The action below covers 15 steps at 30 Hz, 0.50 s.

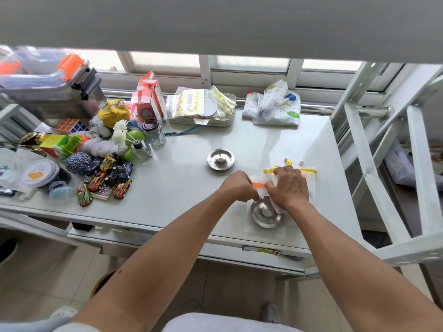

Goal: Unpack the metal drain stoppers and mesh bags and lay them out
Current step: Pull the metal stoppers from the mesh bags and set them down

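Both hands work just beyond the near drain stopper [266, 213]: left hand [236, 186] pinches the orange-edged mesh bag [259, 185]; right hand [288, 185] presses flat, grip spread, on it.

Bare table [182, 188] lies open between the toy cars [105, 180] and the far stopper [220, 159].

Home room, white table [275, 130] by window [249, 63], toy cars [105, 180]
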### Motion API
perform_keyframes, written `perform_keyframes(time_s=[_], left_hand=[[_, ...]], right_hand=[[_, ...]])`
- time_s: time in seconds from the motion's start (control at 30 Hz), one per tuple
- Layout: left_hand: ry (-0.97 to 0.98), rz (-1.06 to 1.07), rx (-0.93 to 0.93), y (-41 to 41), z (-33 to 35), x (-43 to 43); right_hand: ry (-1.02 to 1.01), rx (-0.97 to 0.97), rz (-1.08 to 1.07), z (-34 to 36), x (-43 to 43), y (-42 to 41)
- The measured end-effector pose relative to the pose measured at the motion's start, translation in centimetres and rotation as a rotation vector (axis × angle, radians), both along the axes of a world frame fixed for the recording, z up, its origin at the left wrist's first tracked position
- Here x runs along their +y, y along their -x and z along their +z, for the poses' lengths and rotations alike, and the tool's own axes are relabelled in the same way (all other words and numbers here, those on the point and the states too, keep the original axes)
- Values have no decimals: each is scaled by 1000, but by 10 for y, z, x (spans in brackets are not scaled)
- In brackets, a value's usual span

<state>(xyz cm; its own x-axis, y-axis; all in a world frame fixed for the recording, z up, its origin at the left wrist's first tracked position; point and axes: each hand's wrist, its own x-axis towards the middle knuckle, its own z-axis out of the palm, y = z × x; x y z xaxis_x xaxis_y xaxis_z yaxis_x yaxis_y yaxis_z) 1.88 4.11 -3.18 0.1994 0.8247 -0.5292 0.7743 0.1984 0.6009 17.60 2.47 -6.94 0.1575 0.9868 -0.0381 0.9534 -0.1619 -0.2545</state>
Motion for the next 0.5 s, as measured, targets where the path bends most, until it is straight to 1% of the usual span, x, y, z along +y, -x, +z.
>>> perform_keyframes(time_s=[0.1, 0.2, 0.27, 0.37, 0.43, 0.5], left_hand=[[-81, -151, 148, -8, -1, -18], [-230, -294, 359, -19, -8, -46], [-325, -378, 439, -25, -14, -56], [-427, -435, 470, -26, -13, -56], [-441, -464, 448, -21, -8, -51], [-414, -477, 416, -10, -5, -44]], right_hand=[[-8, 1, -18, 0, 0, 2], [-18, 23, -37, -1, 0, 3], [-15, 26, -37, -1, 0, 3], [-3, 6, -9, 0, 0, 3], [4, 5, -2, 0, 0, 1], [6, 16, -13, 0, 0, 0]])
